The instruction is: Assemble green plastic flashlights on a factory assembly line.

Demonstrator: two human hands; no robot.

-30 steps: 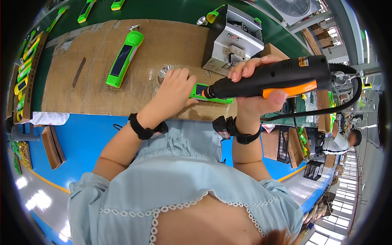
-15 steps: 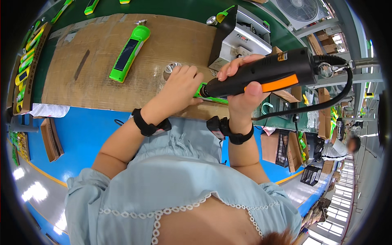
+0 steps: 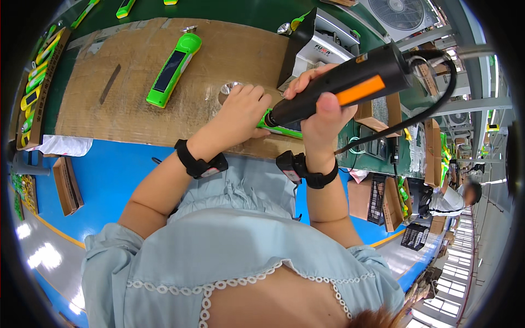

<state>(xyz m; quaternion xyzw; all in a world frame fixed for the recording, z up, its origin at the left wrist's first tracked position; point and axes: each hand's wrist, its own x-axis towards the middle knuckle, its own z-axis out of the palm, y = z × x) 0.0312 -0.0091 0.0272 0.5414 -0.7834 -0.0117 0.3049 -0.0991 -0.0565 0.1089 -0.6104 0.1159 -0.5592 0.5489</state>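
Observation:
My right hand (image 3: 322, 117) is wrapped round a black electric screwdriver (image 3: 355, 82) with an orange strip, its cable looping off the rear end. The screwdriver's nose meets a green lamp housing (image 3: 285, 131) lying on the cardboard; the bit itself is hidden. Bent over the left end of that housing, my left hand (image 3: 245, 112) grips it, with most fingertips out of sight. A shiny reflector cup (image 3: 229, 87) sits just beyond the left knuckles, partly covered. Farther left lies another green lamp (image 3: 172, 74) with a dark panel, a small reflector (image 3: 188, 29) at its top.
A flattened cardboard sheet (image 3: 131, 71) covers the green bench. Beyond my right hand stands a grey-and-black machine box (image 3: 322, 49). A carton of green and yellow lamps (image 3: 41, 87) is at the left edge. Another person (image 3: 451, 199) is at far right.
The screwdriver's rear end has swung up and leftward, so the tool tilts more. My right hand shifted slightly left with it. My left hand stays on the housing.

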